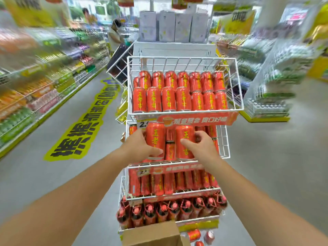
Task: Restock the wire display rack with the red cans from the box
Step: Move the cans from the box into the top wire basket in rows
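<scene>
Wire rack (230, 82) with red cans (168, 99)

left hand (140, 147): bare | right hand (203, 148): bare | left forearm (71, 189): bare to the frame edge | right forearm (257, 196): likewise bare | nails (160, 151): apparently short and plain, blurred

We find free room above the red cans (168, 98) in the top basket (237, 96) of the white wire display rack (224, 142). Its red banner strip (198, 119) overhangs the tier below. Grey floor (99, 174) beside the rack lies open; a brown cardboard box (152, 235) stands at its foot.
</scene>
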